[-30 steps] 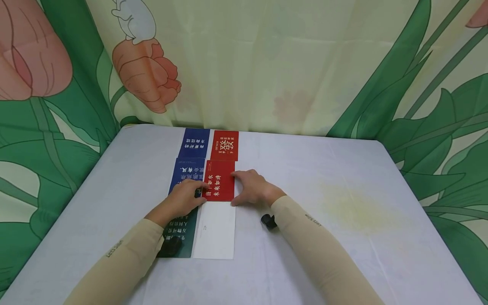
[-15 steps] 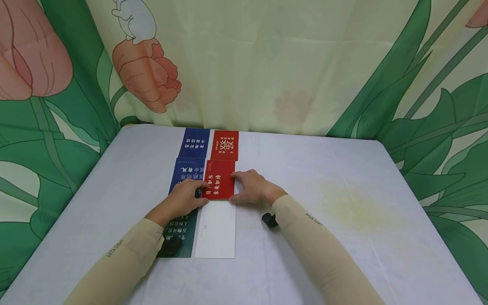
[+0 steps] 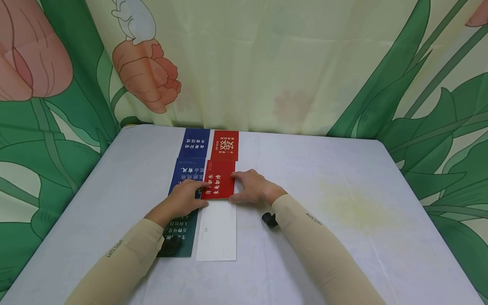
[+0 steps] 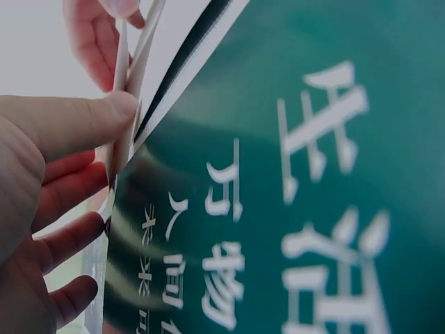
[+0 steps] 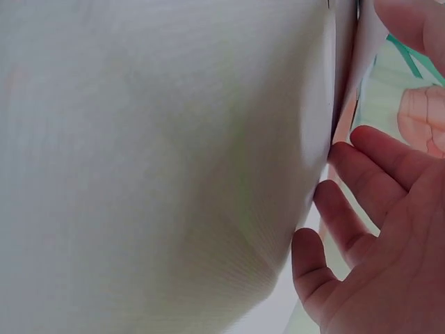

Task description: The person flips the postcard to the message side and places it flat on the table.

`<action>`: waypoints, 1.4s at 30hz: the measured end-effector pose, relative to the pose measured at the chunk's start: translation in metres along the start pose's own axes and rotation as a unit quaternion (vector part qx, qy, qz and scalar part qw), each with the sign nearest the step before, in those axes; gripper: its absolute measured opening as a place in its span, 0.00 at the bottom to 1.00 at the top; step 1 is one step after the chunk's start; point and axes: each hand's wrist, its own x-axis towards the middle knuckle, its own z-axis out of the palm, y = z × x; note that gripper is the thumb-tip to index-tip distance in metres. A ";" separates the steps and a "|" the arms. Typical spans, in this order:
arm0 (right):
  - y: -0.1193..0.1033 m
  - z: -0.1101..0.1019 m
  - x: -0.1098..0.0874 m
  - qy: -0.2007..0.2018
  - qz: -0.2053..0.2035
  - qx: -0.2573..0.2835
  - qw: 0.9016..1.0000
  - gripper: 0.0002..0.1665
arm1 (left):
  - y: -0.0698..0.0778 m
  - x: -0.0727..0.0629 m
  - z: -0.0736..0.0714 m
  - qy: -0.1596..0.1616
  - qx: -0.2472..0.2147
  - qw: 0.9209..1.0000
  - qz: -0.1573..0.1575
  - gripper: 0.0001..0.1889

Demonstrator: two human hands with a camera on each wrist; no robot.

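Mostly, layout is looking well along: 6 cards are lying flat on the white tabletop (image 3: 312, 169), forming 2 columns of 3. Left column, far to near: far blue card (image 3: 196, 142), middle blue card (image 3: 179, 173), green card (image 3: 187, 237), the last 2 being partly hidden by the left arm. Right column, far to near: far red card (image 3: 225, 145), middle red card (image 3: 225, 178), white card (image 3: 219, 237), this last 1 showing a nearly plain face while the other 5 are showing colored, printed faces. Both hands are working around the middle red card: left hand (image 3: 186, 199) is touching its left side, thumb lying by the seam with the white card; right hand (image 3: 254, 187) is touching its right edge, thumb sitting at the near right corner. Fingers on both hands are staying loosely extended and spread, none wrapping around a card. Placing is seeming done for all 6; what's remaining is probably small squaring-up, since the white card is reaching slightly nearer than the green card and a thin gap is separating them. Whether the middle red card is overlapping the white card or just meeting it, can't tell.
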 end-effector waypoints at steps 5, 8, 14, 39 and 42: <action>0.000 -0.003 0.000 -0.006 -0.008 -0.005 1.000 0.48 | 0.000 -0.001 -0.001 0.010 0.008 1.000 0.012 0.32; 0.000 -0.004 0.000 -0.011 -0.012 -0.001 1.000 0.48 | 0.001 -0.003 -0.002 0.019 0.011 1.000 0.022 0.29; -0.001 -0.005 -0.003 -0.017 -0.028 0.008 0.999 0.51 | -0.002 -0.005 -0.004 0.044 -0.012 0.999 0.027 0.25; -0.001 0.000 -0.014 0.143 -0.061 0.113 0.981 0.21 | 0.008 -0.003 -0.003 0.250 -0.149 0.952 0.097 0.10; -0.002 0.000 -0.015 0.174 -0.068 0.135 0.973 0.21 | 0.008 -0.001 -0.001 0.235 -0.138 0.957 0.100 0.16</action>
